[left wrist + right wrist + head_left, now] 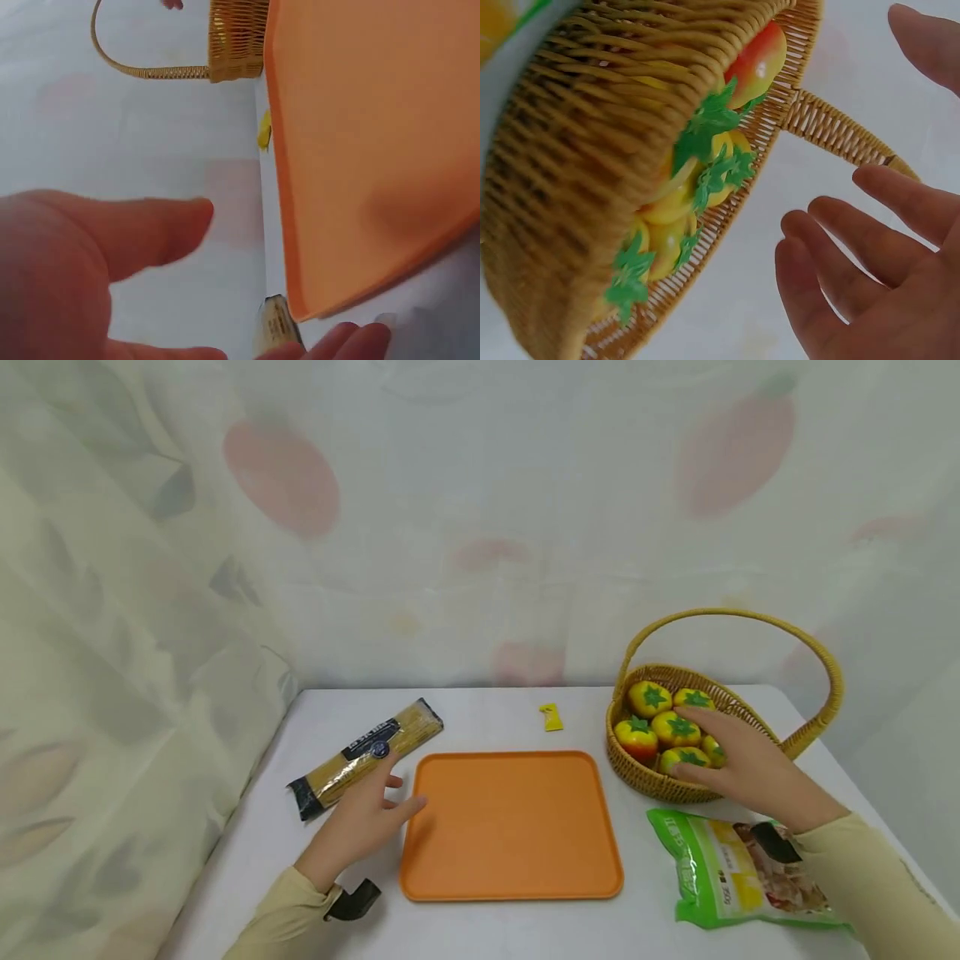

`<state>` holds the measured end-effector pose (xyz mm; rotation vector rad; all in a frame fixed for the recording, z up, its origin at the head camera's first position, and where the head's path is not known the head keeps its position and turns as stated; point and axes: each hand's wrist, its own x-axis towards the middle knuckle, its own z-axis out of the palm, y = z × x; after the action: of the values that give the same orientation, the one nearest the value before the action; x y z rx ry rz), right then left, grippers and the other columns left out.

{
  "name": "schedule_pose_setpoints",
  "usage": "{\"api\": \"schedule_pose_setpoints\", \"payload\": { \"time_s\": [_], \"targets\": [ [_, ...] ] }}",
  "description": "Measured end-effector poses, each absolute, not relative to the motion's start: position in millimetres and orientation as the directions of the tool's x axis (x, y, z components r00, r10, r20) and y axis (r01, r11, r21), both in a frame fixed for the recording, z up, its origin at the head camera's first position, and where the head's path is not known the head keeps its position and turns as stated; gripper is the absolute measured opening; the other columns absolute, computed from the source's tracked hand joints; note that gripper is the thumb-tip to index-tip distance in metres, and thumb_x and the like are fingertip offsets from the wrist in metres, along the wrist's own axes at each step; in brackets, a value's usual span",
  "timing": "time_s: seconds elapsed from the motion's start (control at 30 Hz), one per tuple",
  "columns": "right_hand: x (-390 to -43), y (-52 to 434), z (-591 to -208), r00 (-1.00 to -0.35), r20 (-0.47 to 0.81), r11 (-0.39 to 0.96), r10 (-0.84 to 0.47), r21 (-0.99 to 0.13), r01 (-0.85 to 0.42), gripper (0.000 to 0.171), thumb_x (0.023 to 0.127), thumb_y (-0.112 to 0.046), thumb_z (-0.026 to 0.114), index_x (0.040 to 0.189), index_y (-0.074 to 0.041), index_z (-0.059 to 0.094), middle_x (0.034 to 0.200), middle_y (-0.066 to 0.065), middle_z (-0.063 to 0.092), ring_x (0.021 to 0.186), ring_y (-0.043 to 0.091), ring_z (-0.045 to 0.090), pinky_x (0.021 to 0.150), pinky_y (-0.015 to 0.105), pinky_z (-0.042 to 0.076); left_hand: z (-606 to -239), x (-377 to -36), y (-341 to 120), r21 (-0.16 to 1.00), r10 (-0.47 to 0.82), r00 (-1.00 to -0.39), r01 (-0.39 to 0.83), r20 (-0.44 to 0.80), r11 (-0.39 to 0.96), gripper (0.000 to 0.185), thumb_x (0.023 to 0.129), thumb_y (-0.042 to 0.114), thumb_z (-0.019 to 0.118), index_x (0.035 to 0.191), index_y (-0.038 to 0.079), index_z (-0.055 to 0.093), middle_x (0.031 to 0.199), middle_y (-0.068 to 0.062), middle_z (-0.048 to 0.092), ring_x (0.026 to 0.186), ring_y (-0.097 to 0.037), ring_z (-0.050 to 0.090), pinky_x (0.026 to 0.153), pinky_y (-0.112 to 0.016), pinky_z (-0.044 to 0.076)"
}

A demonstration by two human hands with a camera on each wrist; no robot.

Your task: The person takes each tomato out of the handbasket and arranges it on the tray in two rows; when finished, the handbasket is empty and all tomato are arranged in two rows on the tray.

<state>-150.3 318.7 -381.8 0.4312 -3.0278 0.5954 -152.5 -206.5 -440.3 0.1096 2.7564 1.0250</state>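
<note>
My right hand hovers over the wicker basket, fingers spread and nothing between them. Several yellow fruits with green leafy tops, one of them partly red, fill the basket; in the right wrist view the fingertips are apart from these fruits. On the other side, my left hand is held above the left edge of an orange tray, its thumb and fingers apart and empty. A pack of dry noodles lies just beyond the left hand, partly hidden by it.
A green food bag lies at the front right, partly covered by the right forearm. Behind the tray is a small yellow packet. The basket's tall handle arches above its rim. A patterned curtain hangs behind the white table.
</note>
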Motion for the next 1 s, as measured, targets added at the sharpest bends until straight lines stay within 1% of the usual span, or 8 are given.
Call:
{"api": "schedule_pose_setpoints", "payload": {
  "time_s": [0.07, 0.17, 0.3, 0.43, 0.6, 0.7, 0.8, 1.0],
  "targets": [
    [-160, 317, -381, -0.956, 0.066, 0.886, -0.287, -0.361, -0.291, 0.088, 0.095, -0.053, 0.08, 0.16, -0.004, 0.048, 0.159, 0.028, 0.054, 0.142, 0.055, 0.052, 0.11, 0.075, 0.046, -442, -157, -204, 0.664, 0.122, -0.973, -0.042, -0.199, 0.746, 0.093, 0.099, 0.051, 0.076, 0.17, 0.012, 0.03, 0.144, -0.018, 0.067, 0.091, -0.022, 0.077, 0.073, -0.035, 0.064],
    [-174, 312, -380, -0.951, 0.023, 0.884, -0.307, -0.365, -0.294, 0.085, 0.096, -0.051, 0.08, 0.16, -0.006, 0.048, 0.159, 0.027, 0.054, 0.143, 0.054, 0.053, 0.111, 0.074, 0.046, -444, -164, -202, 0.673, 0.098, -0.962, -0.103, -0.254, 0.732, 0.081, 0.1, 0.036, 0.077, 0.165, 0.006, 0.039, 0.132, -0.018, 0.071, 0.073, -0.017, 0.073, 0.067, -0.033, 0.063],
    [-194, 302, -377, -0.941, -0.02, 0.878, -0.337, -0.368, -0.306, 0.08, 0.097, -0.043, 0.081, 0.161, -0.007, 0.049, 0.161, 0.025, 0.053, 0.146, 0.052, 0.051, 0.115, 0.073, 0.045, -448, -169, -202, 0.694, 0.083, -0.952, -0.153, -0.295, 0.704, 0.068, 0.1, 0.02, 0.076, 0.159, 0.003, 0.048, 0.118, -0.017, 0.073, 0.073, -0.017, 0.075, 0.068, -0.035, 0.067],
    [-209, 291, -374, -0.933, -0.046, 0.867, -0.357, -0.388, -0.313, 0.076, 0.097, -0.031, 0.082, 0.16, -0.005, 0.049, 0.159, 0.025, 0.055, 0.145, 0.051, 0.052, 0.115, 0.07, 0.047, -453, -176, -205, 0.716, 0.108, -0.939, -0.171, -0.327, 0.677, 0.065, 0.098, 0.011, 0.076, 0.158, 0.004, 0.051, 0.112, -0.015, 0.074, 0.071, -0.019, 0.077, 0.067, -0.037, 0.067],
    [-227, 281, -374, -0.922, -0.118, 0.867, -0.369, -0.402, -0.295, 0.072, 0.097, -0.026, 0.082, 0.159, -0.004, 0.051, 0.16, 0.024, 0.055, 0.146, 0.049, 0.053, 0.117, 0.068, 0.046, -458, -181, -213, 0.768, 0.181, -0.916, -0.178, -0.357, 0.615, 0.065, 0.098, 0.006, 0.074, 0.158, 0.003, 0.049, 0.108, -0.015, 0.072, 0.075, -0.022, 0.077, 0.068, -0.039, 0.067],
    [-237, 279, -376, -0.906, -0.148, 0.865, -0.396, -0.393, -0.313, 0.07, 0.095, -0.024, 0.082, 0.156, -0.003, 0.055, 0.158, 0.026, 0.056, 0.144, 0.049, 0.054, 0.116, 0.067, 0.047, -461, -183, -215, 0.811, 0.224, -0.895, -0.213, -0.385, 0.545, 0.067, 0.098, 0.003, 0.072, 0.16, 0.004, 0.046, 0.109, -0.018, 0.069, 0.079, -0.024, 0.076, 0.07, -0.041, 0.068],
    [-243, 278, -378, -0.896, -0.17, 0.867, -0.41, -0.377, -0.325, 0.069, 0.093, -0.024, 0.084, 0.154, -0.003, 0.058, 0.155, 0.026, 0.058, 0.143, 0.05, 0.055, 0.115, 0.066, 0.048, -463, -185, -214, 0.83, 0.239, -0.883, -0.244, -0.404, 0.502, 0.067, 0.098, 0.002, 0.072, 0.16, 0.007, 0.046, 0.108, -0.018, 0.068, 0.079, -0.025, 0.075, 0.071, -0.041, 0.069],
    [-243, 280, -380, -0.89, -0.209, 0.881, -0.404, -0.352, -0.317, 0.069, 0.091, -0.022, 0.083, 0.151, -0.001, 0.059, 0.153, 0.029, 0.059, 0.141, 0.052, 0.055, 0.112, 0.065, 0.05, -462, -187, -208, 0.831, 0.261, -0.87, -0.25, -0.418, 0.496, 0.069, 0.098, 0.001, 0.071, 0.161, 0.008, 0.044, 0.107, -0.018, 0.066, 0.075, -0.025, 0.075, 0.069, -0.042, 0.069]
  ]
}}
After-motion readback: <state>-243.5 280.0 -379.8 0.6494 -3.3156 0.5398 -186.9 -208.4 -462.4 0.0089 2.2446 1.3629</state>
